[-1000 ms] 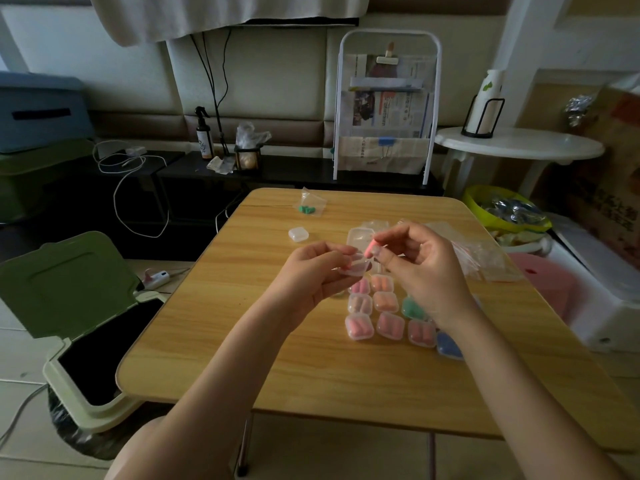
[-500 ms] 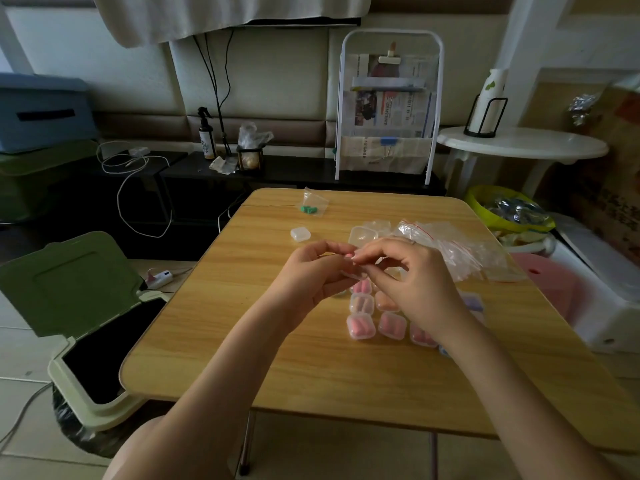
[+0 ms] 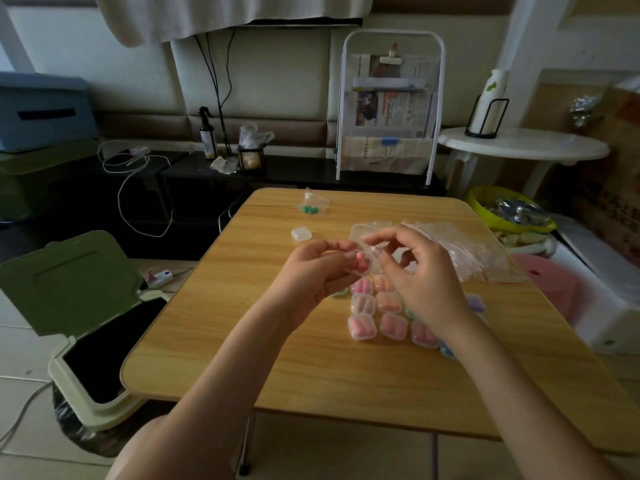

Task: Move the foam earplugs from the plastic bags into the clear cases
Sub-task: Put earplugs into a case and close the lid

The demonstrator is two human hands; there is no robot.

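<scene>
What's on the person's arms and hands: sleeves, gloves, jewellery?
Nothing worn that shows. The left hand and right hand are bare, no gloves, and no rings or watch can be seen. Both forearms are bare to the bottom of the frame, with no sleeve in view.

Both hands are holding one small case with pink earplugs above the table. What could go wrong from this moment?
1. The clear case, held above the wooden table by the left hand and right hand, may slip and spill its pink earplugs.
2. The right forearm hangs over the filled cases and could scatter them.
</scene>
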